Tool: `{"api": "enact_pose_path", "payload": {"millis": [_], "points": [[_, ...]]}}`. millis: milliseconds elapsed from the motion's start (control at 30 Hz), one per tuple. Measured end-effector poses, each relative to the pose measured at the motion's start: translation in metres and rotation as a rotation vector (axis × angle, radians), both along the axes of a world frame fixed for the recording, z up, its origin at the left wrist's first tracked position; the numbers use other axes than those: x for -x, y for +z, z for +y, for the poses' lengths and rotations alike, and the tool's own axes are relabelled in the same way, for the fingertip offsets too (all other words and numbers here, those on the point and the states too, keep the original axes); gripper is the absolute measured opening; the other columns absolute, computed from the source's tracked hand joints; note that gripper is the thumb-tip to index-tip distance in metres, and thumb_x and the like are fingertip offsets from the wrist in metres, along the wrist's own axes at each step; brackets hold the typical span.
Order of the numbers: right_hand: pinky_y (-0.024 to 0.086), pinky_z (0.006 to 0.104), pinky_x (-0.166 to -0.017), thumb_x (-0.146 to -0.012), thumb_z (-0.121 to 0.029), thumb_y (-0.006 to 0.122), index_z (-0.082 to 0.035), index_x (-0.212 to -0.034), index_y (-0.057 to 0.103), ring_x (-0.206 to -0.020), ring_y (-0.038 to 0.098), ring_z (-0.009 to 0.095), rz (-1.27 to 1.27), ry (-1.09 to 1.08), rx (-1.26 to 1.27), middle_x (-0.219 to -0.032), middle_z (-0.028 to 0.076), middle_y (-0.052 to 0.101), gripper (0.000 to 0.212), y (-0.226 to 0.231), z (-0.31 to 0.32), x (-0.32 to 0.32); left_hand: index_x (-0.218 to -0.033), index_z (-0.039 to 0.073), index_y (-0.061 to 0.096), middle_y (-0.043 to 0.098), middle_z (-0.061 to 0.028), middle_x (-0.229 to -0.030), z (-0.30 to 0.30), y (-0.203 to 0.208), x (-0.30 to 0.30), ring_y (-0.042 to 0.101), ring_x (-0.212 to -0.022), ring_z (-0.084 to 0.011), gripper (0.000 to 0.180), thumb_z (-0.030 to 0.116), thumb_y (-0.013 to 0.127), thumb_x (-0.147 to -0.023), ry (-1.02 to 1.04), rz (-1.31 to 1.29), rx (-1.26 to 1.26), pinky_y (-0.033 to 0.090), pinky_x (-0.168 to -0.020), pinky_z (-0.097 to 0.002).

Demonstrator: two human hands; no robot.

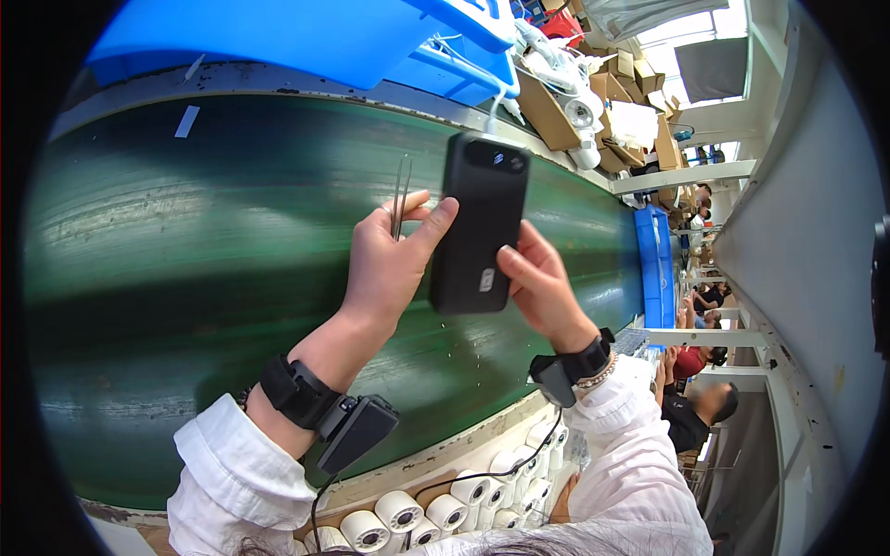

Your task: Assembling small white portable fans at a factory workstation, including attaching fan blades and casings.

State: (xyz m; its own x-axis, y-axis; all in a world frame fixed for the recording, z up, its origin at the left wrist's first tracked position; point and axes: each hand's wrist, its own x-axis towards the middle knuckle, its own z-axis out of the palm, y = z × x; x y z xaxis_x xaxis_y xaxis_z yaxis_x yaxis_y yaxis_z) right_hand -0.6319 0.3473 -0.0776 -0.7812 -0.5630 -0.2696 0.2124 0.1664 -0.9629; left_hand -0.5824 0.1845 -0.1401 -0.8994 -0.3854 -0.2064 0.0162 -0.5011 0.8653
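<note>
Scene brightly lit; daylight enters from windows [691, 32] at upper right, overexposed to white. Green conveyor belt [185, 241] shows streaked motion blur and soft sheen. Strong fisheye bending; black vignette at the rim. Centre sharp.

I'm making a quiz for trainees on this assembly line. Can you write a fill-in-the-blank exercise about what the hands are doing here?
1. Both hands hold a black ____ above the green belt.
2. The left hand also grips thin metal ____ between its fingers.
3. A white ____ is plugged into the top end of the black thing.
4. Below the belt's near edge lie white ____ in a row.

Missing words: phone; tweezers; cable; rolls.
</note>
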Motion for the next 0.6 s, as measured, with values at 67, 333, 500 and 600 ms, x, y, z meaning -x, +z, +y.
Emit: {"api": "enact_pose_path", "payload": {"millis": [67, 333, 500, 600], "points": [[0.044, 0.028, -0.087, -0.09, -0.014, 0.05, -0.001, -0.126, 0.039, -0.102, 0.054, 0.014, 0.028, -0.047, 0.046, -0.114, 0.006, 0.055, 0.04, 0.018, -0.007, 0.013, -0.099, -0.003, 0.058, 0.056, -0.0022, -0.086, -0.003, -0.001, -0.004, 0.05, -0.077, -0.0053, 0.045, 0.036, 0.068, -0.079, -0.008, -0.014, -0.03, 0.041, -0.07, -0.0215], [0.047, 0.0306, -0.083, -0.091, -0.016, 0.048, -0.001, -0.109, 0.05, -0.09, 0.059, 0.016, 0.292, -0.039, 0.082, -0.101, 0.008, 0.059, 0.025, 0.083, -0.057, 0.167, -0.103, 0.002, 0.058, 0.05, 0.0012, -0.085, -0.01, 0.018, -0.015, 0.043, -0.073, -0.0046, 0.038, 0.033, 0.063, -0.083, -0.108, -0.055, -0.13, 0.037, -0.067, -0.0208], [0.047, 0.0323, -0.087, -0.091, -0.019, 0.049, 0.0, -0.108, 0.051, -0.093, 0.059, 0.018, 0.294, -0.221, 0.044, -0.107, 0.01, 0.058, 0.026, 0.051, -0.12, 0.227, -0.1, 0.002, 0.058, 0.05, 0.0025, -0.085, -0.012, 0.02, -0.019, 0.043, -0.074, -0.0047, 0.029, 0.028, 0.06, -0.086, -0.145, -0.061, -0.173, 0.037, -0.068, -0.0209], [0.048, 0.0345, -0.083, -0.088, -0.021, 0.053, -0.001, -0.108, 0.053, -0.093, 0.059, 0.021, 0.204, -0.244, -0.038, -0.103, 0.01, 0.059, 0.028, 0.033, -0.138, 0.242, -0.101, 0.003, 0.059, 0.049, 0.004, -0.082, -0.014, 0.02, -0.024, 0.039, -0.07, -0.0033, 0.028, 0.027, 0.059, -0.087, -0.148, -0.054, -0.165, 0.034, -0.064, -0.0197]]}}
